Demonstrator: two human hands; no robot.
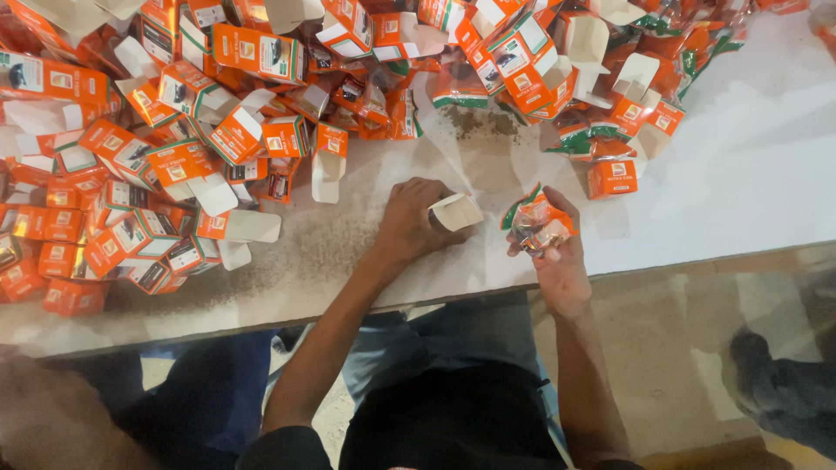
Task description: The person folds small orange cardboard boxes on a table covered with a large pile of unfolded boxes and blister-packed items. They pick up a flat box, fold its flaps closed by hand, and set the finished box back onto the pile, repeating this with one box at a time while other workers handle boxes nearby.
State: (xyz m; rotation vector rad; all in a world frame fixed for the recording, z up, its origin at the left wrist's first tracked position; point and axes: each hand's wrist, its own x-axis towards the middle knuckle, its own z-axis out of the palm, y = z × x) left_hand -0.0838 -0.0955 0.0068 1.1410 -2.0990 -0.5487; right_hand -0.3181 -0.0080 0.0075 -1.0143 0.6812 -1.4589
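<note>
White and dusty, the flat tabletop (740, 174) fills the upper part of the head view, with a brownish smear near its middle and its front edge running above the person's lap. Heaped across its far and left sides lies a pile of small orange-and-white cardboard cartons (157, 148), many with open flaps showing pale insides; the pile is cut off by the top and left edges of the picture, so its full spread cannot be seen. Crumpled orange, green and clear plastic pouches (566, 135) are mixed in at the upper right.

Near the table's front edge, the left hand (411, 222) rests on the surface with its fingers curled around a small carton with a white open flap (455, 211); most of that carton is hidden under the hand, so only the pale flap end shows. Just beside it, the right hand (557, 252) is raised palm-up, fingers clamped on a small crinkled orange-and-clear pouch (535, 224) with a green corner. What is inside the pouch is dark and shiny but too blurred to make out. A dark shoe (766, 365) shows at the lower right, beyond the table.
</note>
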